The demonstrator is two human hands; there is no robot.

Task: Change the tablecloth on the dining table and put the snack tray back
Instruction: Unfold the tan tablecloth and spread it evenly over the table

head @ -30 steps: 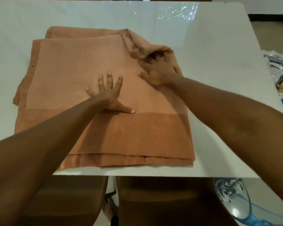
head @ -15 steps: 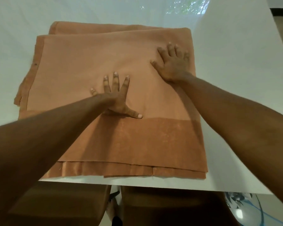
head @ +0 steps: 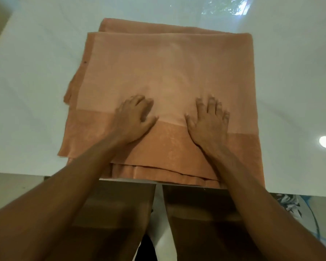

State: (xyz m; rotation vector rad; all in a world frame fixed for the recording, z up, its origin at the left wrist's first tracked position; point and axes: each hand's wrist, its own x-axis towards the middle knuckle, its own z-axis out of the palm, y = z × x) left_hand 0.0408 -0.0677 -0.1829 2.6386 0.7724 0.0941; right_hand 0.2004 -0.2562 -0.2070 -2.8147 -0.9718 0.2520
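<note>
Head view, frame centre: both hands, left hand [head: 135, 120] and right hand [head: 209, 123], lie released, palms flat on the folded orange tablecloth [head: 167, 72] on the white desk [head: 36, 72]; pressing evenly outward should flatten creases.

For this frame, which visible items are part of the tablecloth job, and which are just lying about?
Part of the job:
folded orange tablecloth
white dining table
left hand and right hand, both flat on the cloth

Lying about:
brown chairs under the near edge
patterned item at lower right, unclear
</note>
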